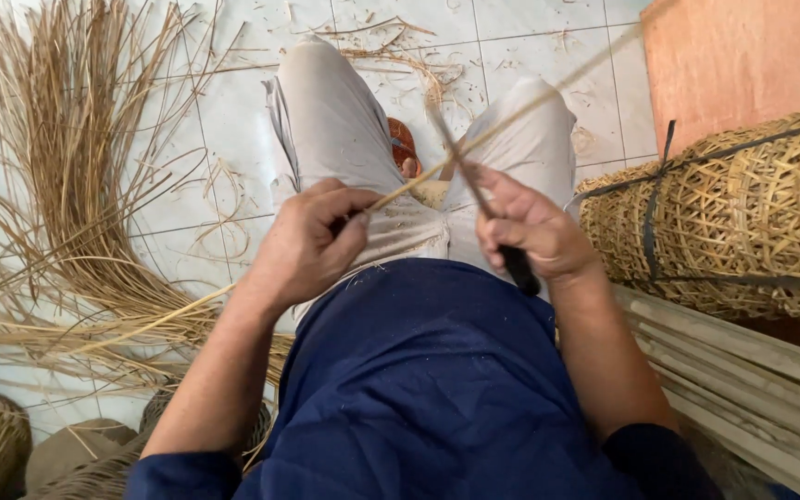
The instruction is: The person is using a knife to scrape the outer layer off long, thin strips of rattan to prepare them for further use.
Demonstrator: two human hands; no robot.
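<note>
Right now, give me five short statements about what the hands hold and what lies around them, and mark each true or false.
1. The right hand grips a knife with a dark handle. True.
2. The left hand lies flat on the tiled floor. False: it is raised over the lap, fingers closed on a thin cane strip.
3. A loose pile of cane strands lies on the person's left. True.
4. The woven baskets on the right are stacked loose. False: dark straps bind them into a bundle.
5. The knife blade is well away from the strip. False: blade and strip cross between the hands.
</note>
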